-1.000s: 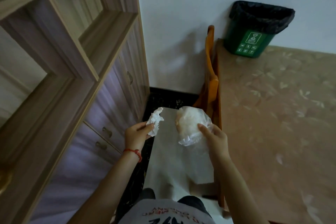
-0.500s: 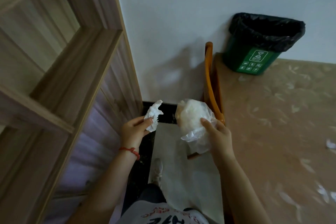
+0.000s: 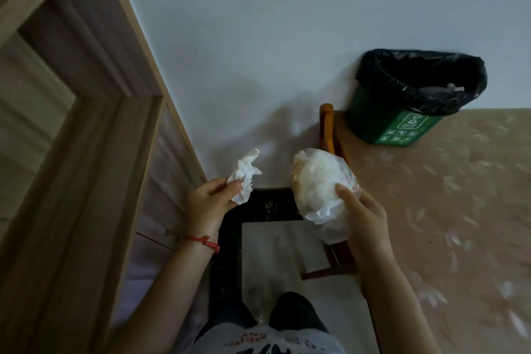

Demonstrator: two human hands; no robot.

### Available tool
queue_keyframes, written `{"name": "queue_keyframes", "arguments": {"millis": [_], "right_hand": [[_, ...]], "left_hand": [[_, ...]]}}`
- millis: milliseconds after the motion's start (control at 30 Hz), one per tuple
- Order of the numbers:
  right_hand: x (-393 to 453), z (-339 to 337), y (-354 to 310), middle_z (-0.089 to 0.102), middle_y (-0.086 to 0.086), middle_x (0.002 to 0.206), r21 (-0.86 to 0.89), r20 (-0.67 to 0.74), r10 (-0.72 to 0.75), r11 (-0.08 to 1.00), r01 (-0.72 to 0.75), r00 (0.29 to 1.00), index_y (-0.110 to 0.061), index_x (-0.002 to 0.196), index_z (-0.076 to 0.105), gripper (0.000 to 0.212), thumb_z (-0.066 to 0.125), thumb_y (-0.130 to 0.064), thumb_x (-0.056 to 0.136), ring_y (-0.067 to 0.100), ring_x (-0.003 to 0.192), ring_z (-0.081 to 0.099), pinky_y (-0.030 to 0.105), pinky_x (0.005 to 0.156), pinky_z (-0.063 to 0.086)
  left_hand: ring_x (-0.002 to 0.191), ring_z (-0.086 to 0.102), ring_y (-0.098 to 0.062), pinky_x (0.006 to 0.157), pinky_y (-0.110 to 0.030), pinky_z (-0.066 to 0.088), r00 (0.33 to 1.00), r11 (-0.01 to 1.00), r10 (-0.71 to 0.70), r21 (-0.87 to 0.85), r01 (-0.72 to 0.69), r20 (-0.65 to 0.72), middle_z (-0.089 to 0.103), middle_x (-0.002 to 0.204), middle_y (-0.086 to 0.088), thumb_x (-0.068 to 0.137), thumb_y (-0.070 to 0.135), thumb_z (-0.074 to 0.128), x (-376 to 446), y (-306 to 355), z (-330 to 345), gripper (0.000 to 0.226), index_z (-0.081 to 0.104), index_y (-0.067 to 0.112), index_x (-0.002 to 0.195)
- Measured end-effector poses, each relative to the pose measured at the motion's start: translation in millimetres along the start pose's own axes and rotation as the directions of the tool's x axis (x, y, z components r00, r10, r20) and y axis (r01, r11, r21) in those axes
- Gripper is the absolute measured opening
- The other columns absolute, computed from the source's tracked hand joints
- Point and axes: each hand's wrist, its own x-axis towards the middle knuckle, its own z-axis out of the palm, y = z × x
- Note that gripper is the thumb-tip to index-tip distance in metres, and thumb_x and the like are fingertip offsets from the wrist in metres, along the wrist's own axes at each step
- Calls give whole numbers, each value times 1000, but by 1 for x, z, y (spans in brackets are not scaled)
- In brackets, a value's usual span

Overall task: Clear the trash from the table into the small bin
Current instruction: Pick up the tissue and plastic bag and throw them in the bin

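Note:
My left hand [image 3: 207, 202] pinches a crumpled white tissue [image 3: 243, 179] held up over the floor. My right hand [image 3: 362, 217] grips a clear plastic bag stuffed with white trash [image 3: 317, 185], just left of the table's edge. The small green bin [image 3: 399, 126] with a black liner stands on the far left corner of the table [image 3: 448, 210], against the wall, up and to the right of both hands. A bit of pale trash shows inside the liner.
An orange wooden chair [image 3: 327, 129] is tucked against the table's left side, partly behind the bag. A tall wooden shelf unit [image 3: 94, 152] fills the left. Tiled floor with a dark border lies between them; my legs show below.
The view has tilted down and drawn closer to the wall and bin; the bin's inside now shows. Both hands keep their hold and have risen slightly toward the table corner.

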Motion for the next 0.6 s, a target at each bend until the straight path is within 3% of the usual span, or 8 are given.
{"name": "queue_keyframes", "arguments": {"millis": [233, 367, 467, 600], "right_hand": [[43, 25, -20, 72, 8, 84, 34, -22, 5, 999, -4, 1000, -15, 77, 67, 5, 65, -17, 81, 30, 83, 69, 44, 76, 56], [77, 33, -30, 71, 9, 84, 37, -54, 1, 999, 1, 999, -14, 76, 68, 5, 66, -16, 80, 32, 86, 68, 46, 81, 54], [102, 35, -39, 70, 8, 82, 51, -71, -13, 999, 17, 997, -14, 75, 65, 6, 66, -16, 81, 29, 81, 67, 42, 76, 54], [129, 32, -52, 72, 5, 78, 70, -107, -40, 996, 48, 993, -12, 81, 66, 5, 64, -16, 82, 24, 75, 68, 35, 66, 55]], "left_hand": [[56, 62, -8, 63, -26, 53, 999, 999, -33, -12, 33, 4, 67, 53, 8, 76, -1, 66, 57, 11, 24, 21, 69, 18, 65], [64, 60, -19, 69, -31, 49, 999, 999, -44, 16, 43, 25, 65, 52, 8, 75, 0, 67, 91, 13, 44, 23, 72, 17, 61], [58, 65, -10, 61, -24, 55, 997, 998, -40, 48, 37, 70, 67, 53, 8, 76, -1, 65, 115, 16, 64, 11, 71, 8, 74], [55, 64, -6, 58, -19, 55, 992, 998, -47, 43, 43, 120, 67, 52, 7, 76, -5, 65, 143, 26, 101, 17, 67, 11, 69]]}}
